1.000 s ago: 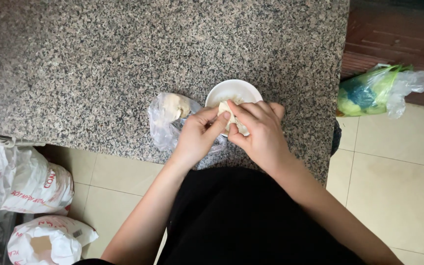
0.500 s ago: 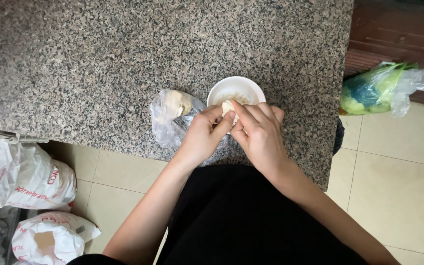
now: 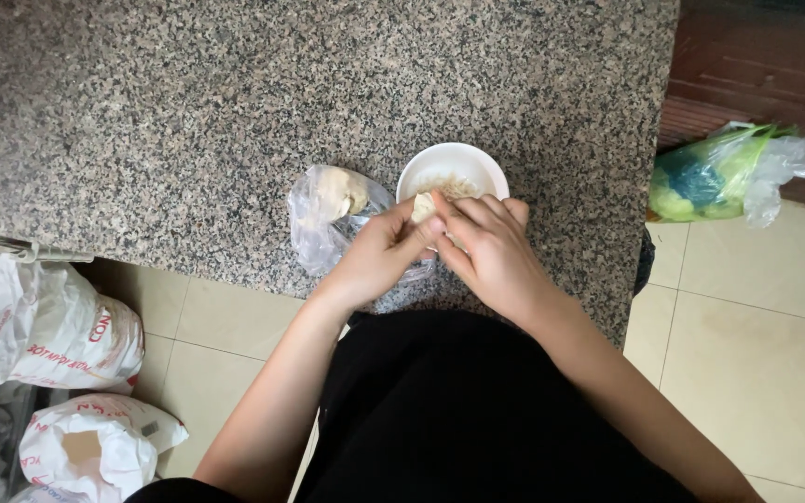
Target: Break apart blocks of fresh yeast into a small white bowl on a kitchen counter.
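My left hand and my right hand meet over the near rim of a small white bowl on a speckled granite counter. Between the fingertips of both hands is a small pale lump of food. Pale brownish crumbs lie inside the bowl. Just left of the bowl sits a clear plastic bag with another pale lump in it, partly under my left hand.
The counter's near edge runs just below my hands and its right end lies past the bowl. White printed sacks stand on the tiled floor at the lower left. A green and clear plastic bag lies on the floor to the right.
My fingers have shifted slightly on the lump over the bowl. The view has moved a little; bowl and bag stay where they were.
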